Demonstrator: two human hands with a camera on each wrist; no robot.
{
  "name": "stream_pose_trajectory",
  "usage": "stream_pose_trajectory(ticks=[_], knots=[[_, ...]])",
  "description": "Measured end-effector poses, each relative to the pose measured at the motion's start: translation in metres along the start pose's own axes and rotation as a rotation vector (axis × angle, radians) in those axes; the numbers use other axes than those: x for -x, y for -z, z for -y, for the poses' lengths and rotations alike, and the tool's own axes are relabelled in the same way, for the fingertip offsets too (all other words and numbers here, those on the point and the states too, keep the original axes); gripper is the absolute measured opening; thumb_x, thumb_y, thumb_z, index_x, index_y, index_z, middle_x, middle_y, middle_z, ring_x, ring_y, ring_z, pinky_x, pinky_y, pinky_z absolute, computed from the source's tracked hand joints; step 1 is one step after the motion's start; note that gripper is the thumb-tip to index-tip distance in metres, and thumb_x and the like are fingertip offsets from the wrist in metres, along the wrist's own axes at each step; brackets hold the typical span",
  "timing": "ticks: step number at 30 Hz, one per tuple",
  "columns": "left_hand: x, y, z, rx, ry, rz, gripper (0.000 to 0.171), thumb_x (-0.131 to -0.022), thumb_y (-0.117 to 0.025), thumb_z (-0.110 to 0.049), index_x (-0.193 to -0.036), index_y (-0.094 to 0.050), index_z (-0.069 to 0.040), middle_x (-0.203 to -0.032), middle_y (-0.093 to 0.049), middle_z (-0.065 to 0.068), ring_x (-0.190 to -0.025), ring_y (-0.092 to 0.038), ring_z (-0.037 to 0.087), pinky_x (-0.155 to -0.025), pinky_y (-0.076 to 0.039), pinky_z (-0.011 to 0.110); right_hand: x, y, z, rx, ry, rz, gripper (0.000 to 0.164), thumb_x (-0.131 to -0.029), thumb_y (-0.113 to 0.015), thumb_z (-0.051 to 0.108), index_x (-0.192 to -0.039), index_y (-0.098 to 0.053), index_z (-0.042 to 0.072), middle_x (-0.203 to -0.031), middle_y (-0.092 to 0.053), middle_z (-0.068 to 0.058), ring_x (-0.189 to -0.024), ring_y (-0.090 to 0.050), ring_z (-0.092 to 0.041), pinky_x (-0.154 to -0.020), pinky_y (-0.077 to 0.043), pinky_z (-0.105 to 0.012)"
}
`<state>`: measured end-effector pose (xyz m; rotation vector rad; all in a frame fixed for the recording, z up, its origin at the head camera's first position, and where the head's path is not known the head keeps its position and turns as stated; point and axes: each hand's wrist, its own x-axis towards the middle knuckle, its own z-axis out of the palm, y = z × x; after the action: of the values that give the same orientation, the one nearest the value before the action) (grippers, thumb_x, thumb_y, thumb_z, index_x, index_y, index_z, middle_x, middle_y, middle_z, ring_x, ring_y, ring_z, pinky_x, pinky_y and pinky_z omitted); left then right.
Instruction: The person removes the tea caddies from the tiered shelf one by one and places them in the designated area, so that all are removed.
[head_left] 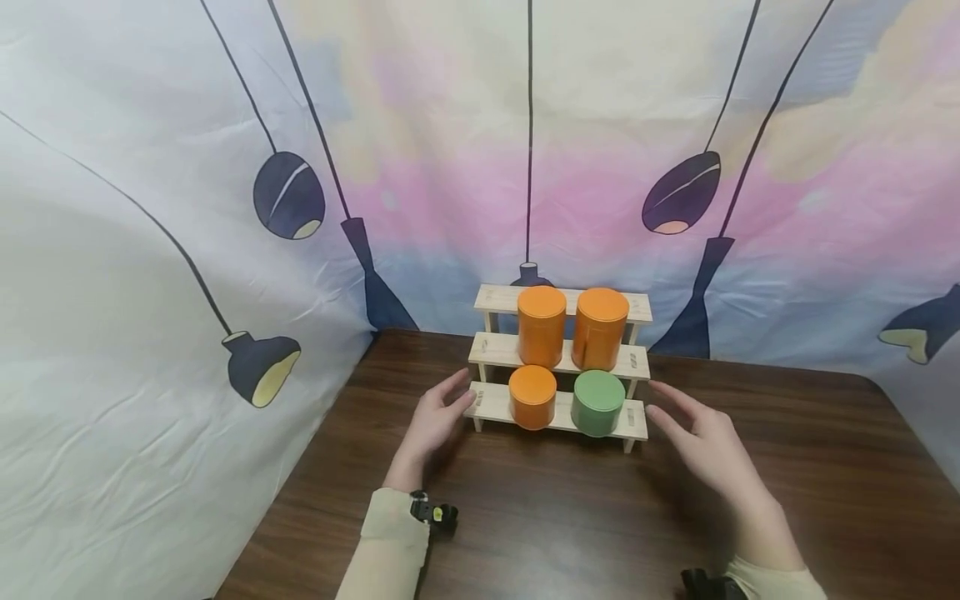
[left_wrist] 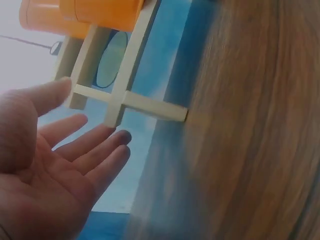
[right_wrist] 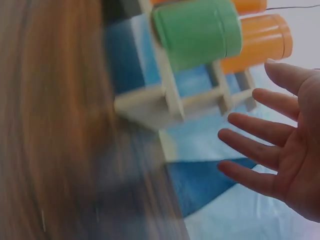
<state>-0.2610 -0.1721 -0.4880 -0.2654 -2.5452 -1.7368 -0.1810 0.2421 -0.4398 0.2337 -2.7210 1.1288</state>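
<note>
Nearest to the head camera are two light sleeves [head_left: 388, 542], each with a small black device [head_left: 442, 517] by the wrist. The left hand [head_left: 435, 417] has its fingers spread and holds nothing; it is beside the left end of the three-step wooden rack [head_left: 491, 404], and whether the fingertips touch it, I cannot tell. The right hand [head_left: 708, 442] is likewise wide and without load, just beside the right end.

One rack stands on the tabletop [head_left: 525, 517], close to the cloth [head_left: 450, 100] behind. It carries four canisters: two taller orange canisters [head_left: 540, 327] on the middle step, and on the lowest step one short orange canister [head_left: 532, 398] and one green canister [head_left: 597, 404].

I judge the rack to be stiff and rather light, but the canisters seem smooth and loose, so tilting could make them slide. Better to hold it by both plank ends, keeping it level. On the cloth, seven dark lamps [head_left: 288, 196] are visible from the head view.
</note>
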Motion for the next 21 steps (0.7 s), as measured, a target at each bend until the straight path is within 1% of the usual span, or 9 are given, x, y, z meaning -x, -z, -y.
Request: stream_pose_trajectory(ticks=[3,4,7,9,10,12,14,17,21], knots=[[-0.002,-0.005,0.004,0.079,0.025,-0.023,0.056,-0.106,-0.068,-0.011,-0.158,-0.05,0.0,-0.153,-0.059,0.02,-0.138,-0.059,0.036,-0.111,-0.052,0.051,-0.006,-0.009,0.012,-0.075,-0.004,-0.042,0.056,-0.109,-0.063,0.042,-0.156,-0.057,0.012,-0.147,-0.064,-0.018,-0.13,-0.063,-0.042,-0.103,-0.051,-0.062],[-0.002,-0.006,0.006,0.098,0.033,-0.03,0.057,-0.104,-0.069,-0.007,-0.158,-0.05,0.0,-0.152,-0.059,0.02,-0.137,-0.06,0.036,-0.109,-0.053,0.049,-0.007,-0.012,0.015,-0.098,-0.009,-0.057,0.055,-0.109,-0.064,0.041,-0.156,-0.057,0.012,-0.146,-0.065,-0.017,-0.13,-0.063,-0.041,-0.103,-0.052,-0.058],[-0.003,-0.009,0.01,0.135,0.05,-0.046,0.059,-0.101,-0.071,0.001,-0.157,-0.051,0.001,-0.152,-0.059,0.02,-0.134,-0.063,0.036,-0.106,-0.056,0.045,-0.012,-0.022,0.022,-0.153,-0.017,-0.108,0.053,-0.108,-0.067,0.038,-0.153,-0.061,0.012,-0.145,-0.067,-0.014,-0.13,-0.064,-0.038,-0.1,-0.055,-0.036],[-0.004,-0.01,0.012,0.143,0.059,-0.054,0.06,-0.099,-0.072,0.004,-0.155,-0.052,0.002,-0.152,-0.059,0.021,-0.132,-0.064,0.036,-0.104,-0.057,0.042,-0.015,-0.027,0.025,-0.183,-0.022,-0.129,0.051,-0.107,-0.069,0.035,-0.151,-0.062,0.012,-0.143,-0.068,-0.015,-0.128,-0.066,-0.038,-0.096,-0.052,-0.022],[-0.004,-0.01,0.013,0.148,0.065,-0.056,0.059,-0.099,-0.072,0.004,-0.155,-0.053,0.002,-0.152,-0.059,0.021,-0.131,-0.065,0.036,-0.104,-0.057,0.041,-0.016,-0.03,0.026,-0.194,-0.026,-0.137,0.05,-0.107,-0.069,0.035,-0.151,-0.062,0.012,-0.142,-0.069,-0.014,-0.126,-0.067,-0.037,-0.093,-0.05,-0.017],[-0.005,-0.011,0.015,0.164,0.08,-0.057,0.059,-0.099,-0.072,0.005,-0.155,-0.053,0.002,-0.153,-0.058,0.021,-0.131,-0.065,0.036,-0.104,-0.057,0.04,-0.019,-0.034,0.028,-0.21,-0.025,-0.144,0.05,-0.107,-0.07,0.033,-0.151,-0.062,0.011,-0.14,-0.069,-0.015,-0.12,-0.07,-0.037,-0.089,-0.05,-0.014],[-0.005,-0.012,0.017,0.175,0.098,-0.056,0.057,-0.1,-0.072,0.003,-0.154,-0.054,0.002,-0.154,-0.057,0.021,-0.132,-0.065,0.036,-0.105,-0.056,0.04,-0.02,-0.037,0.03,-0.215,-0.021,-0.144,0.051,-0.106,-0.071,0.032,-0.151,-0.062,0.011,-0.141,-0.069,-0.015,-0.119,-0.07,-0.035,-0.089,-0.054,-0.019],[-0.004,-0.012,0.019,0.182,0.134,-0.059,0.055,-0.101,-0.071,-0.001,-0.153,-0.055,0.002,-0.155,-0.057,0.02,-0.133,-0.064,0.035,-0.108,-0.054,0.043,-0.021,-0.042,0.03,-0.229,-0.009,-0.119,0.053,-0.104,-0.074,0.031,-0.151,-0.062,0.01,-0.144,-0.067,-0.014,-0.122,-0.068,-0.034,-0.094,-0.06,-0.035],[-0.002,-0.012,0.02,0.165,0.156,-0.06,0.05,-0.102,-0.07,-0.005,-0.151,-0.058,0.001,-0.153,-0.059,0.02,-0.132,-0.065,0.034,-0.111,-0.051,0.047,-0.021,-0.048,0.03,-0.277,-0.006,-0.065,0.059,-0.102,-0.078,0.032,-0.154,-0.059,0.01,-0.15,-0.062,-0.015,-0.135,-0.06,-0.036,-0.103,-0.057,-0.053]])
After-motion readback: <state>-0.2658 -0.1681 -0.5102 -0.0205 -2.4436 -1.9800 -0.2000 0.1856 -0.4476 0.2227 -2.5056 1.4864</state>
